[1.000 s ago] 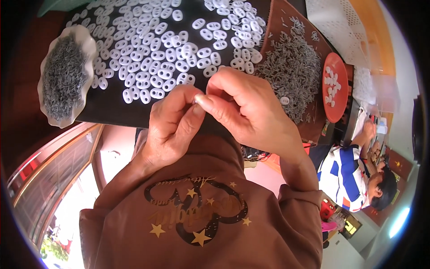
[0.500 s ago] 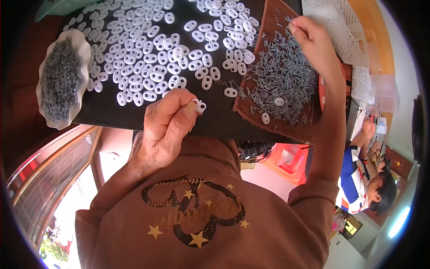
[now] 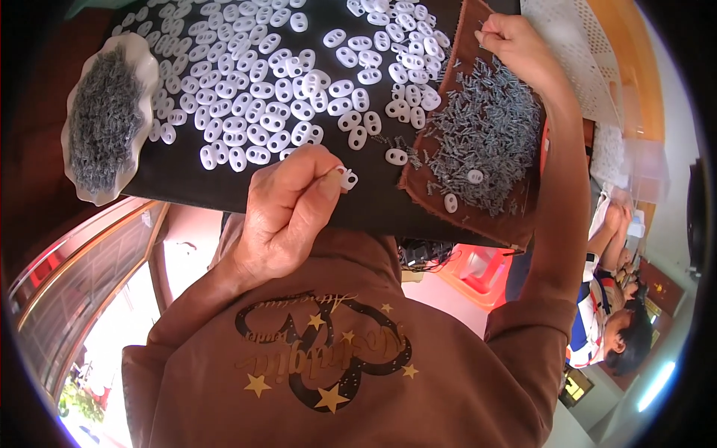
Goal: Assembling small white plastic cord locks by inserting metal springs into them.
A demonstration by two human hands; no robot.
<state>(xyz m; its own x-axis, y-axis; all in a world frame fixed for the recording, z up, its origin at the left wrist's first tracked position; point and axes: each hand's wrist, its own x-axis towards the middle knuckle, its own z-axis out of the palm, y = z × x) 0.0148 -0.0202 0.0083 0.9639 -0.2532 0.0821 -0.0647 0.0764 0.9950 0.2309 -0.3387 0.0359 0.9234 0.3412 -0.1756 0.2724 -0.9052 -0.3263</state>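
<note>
Pinched between the thumb and fingers of my left hand [image 3: 291,213] is a white two-hole plastic cord lock [image 3: 347,178], held just over the near edge of the dark table. My fingers cover part of it. My right hand [image 3: 517,46] reaches to the far end of a brown cloth [image 3: 463,56], past a heap of small grey metal springs [image 3: 485,131]. Its thumb and fingertips are pressed together; whatever is between them is too small to make out. Two white cord locks, one of them this oval piece [image 3: 450,203], lie on the cloth with the springs.
Many white cord locks [image 3: 258,134] are spread over the dark table [image 3: 224,190]. At the left stands a scalloped white dish [image 3: 142,142] heaped with a grey, bristly mass [image 3: 104,119]. White perforated baskets [image 3: 571,56] are at the far right. Another person [image 3: 609,328] sits further right.
The whole view has shifted slightly. My right hand has moved a little farther from the spring heap, toward the cloth's far end. My left hand still holds the cord lock.
</note>
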